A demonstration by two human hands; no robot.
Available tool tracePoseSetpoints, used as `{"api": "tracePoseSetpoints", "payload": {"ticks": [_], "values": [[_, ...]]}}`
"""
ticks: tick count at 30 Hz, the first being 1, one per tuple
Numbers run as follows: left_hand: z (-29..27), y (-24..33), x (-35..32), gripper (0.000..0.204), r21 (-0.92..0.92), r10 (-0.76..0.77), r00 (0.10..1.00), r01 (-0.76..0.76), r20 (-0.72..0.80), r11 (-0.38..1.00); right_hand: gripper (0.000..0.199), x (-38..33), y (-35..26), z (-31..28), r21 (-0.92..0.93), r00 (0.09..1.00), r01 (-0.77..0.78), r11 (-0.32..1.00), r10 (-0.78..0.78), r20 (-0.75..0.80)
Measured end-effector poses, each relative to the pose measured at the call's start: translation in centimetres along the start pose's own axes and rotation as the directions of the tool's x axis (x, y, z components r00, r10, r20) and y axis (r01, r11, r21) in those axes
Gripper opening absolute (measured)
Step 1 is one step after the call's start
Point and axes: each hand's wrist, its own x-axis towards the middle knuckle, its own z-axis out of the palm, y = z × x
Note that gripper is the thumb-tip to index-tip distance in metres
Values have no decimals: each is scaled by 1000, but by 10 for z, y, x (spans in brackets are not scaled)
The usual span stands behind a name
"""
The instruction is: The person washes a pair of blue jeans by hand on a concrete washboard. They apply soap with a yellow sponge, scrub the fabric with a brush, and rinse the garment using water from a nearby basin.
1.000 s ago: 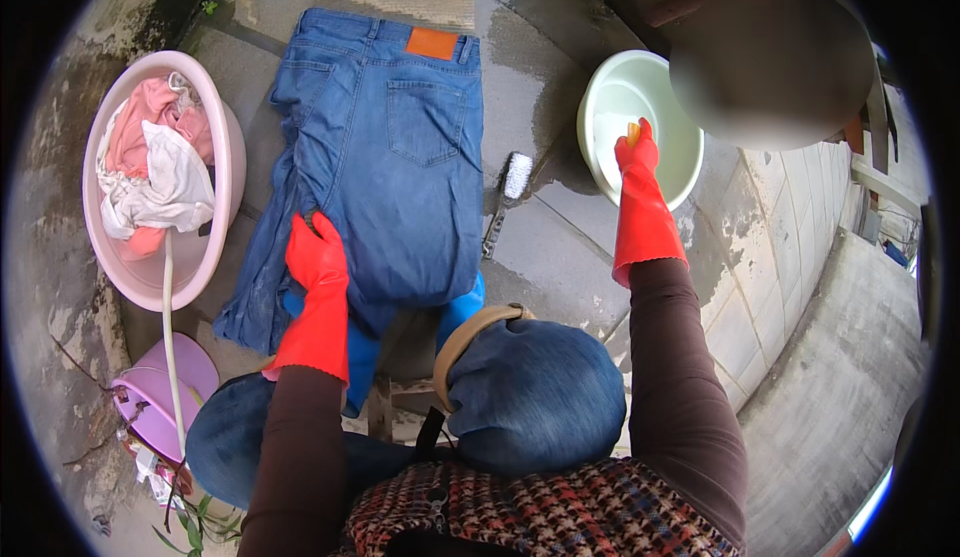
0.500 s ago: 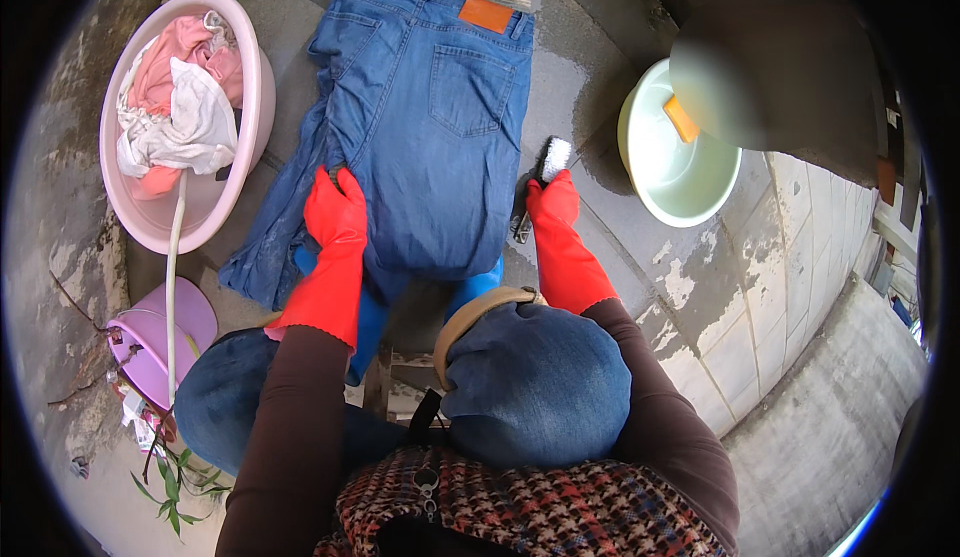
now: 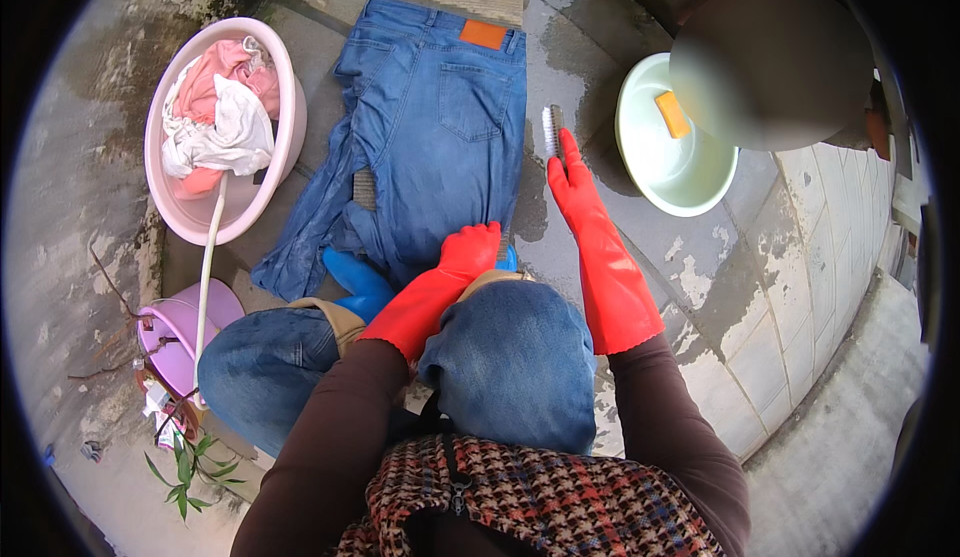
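The left hand clutches the blue jeans at their five o'clock edge. Apart from it, at two o'clock, the right hand grips a white-bristled brush.

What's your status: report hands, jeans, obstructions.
Right hand holding brush. Left hand closed at near edge of jeans, lying back side up. Dark blur hides part of pale basin.

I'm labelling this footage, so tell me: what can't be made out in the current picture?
Head view: upper right of the pale green round plastic basin, hidden by a blurred dark shape.
Head view: handle of the white-bristled brush, hidden by the red-rubber-gloved right hand.
Head view: whether the red-rubber-gloved left hand grips the blue denim trousers; its own back hides the fingers.
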Motion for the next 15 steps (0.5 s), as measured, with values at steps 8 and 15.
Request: {"api": "tracePoseSetpoints", "payload": {"ticks": [8, 15], "values": [[-6, -45, -39, 51, 141, 263, 947, -239, -185, 961, 81, -87, -24, 45, -149, 582, -671, 726, 641, 500], [34, -50, -55, 70, 244, 173, 977, -140, -122, 960, 59, 135, -52, 70, -504, 969, 58, 862, 73, 237]]}}
